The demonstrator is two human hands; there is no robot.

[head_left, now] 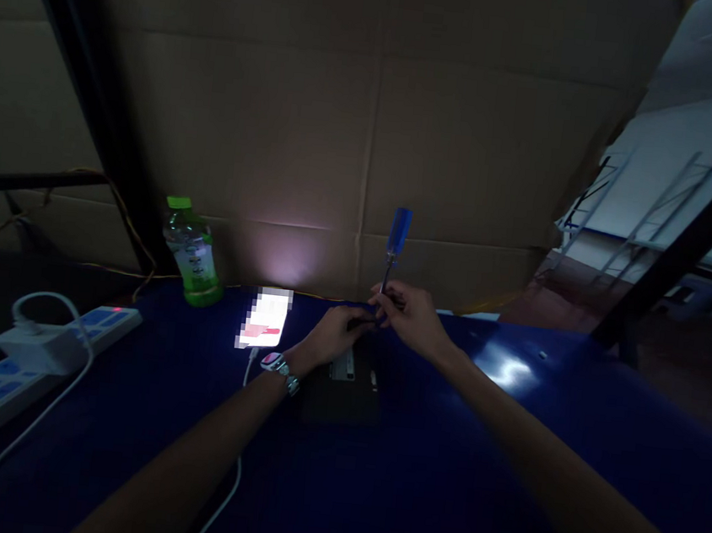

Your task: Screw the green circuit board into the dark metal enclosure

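Note:
In the head view, my right hand (415,317) grips the thin shaft of a screwdriver (398,233), whose blue handle points up. My left hand (335,332), with a watch (281,371) on its wrist, is closed close to the lower end of the shaft. Its fingers pinch something small and dark that I cannot make out. The screwdriver's tip is hidden among the fingers. Under both hands a dark flat panel (338,405) lies on the blue table (435,478), with a light metal strip (343,369) on it.
Left of my hands lies a lit phone (266,321) on a white cable (238,466). A green-capped bottle (194,262) stands behind it. A power strip (114,322) with a plugged-in adapter (46,346) runs along the left. A small pale piece (543,354) lies at right. Cardboard (269,122) rises behind.

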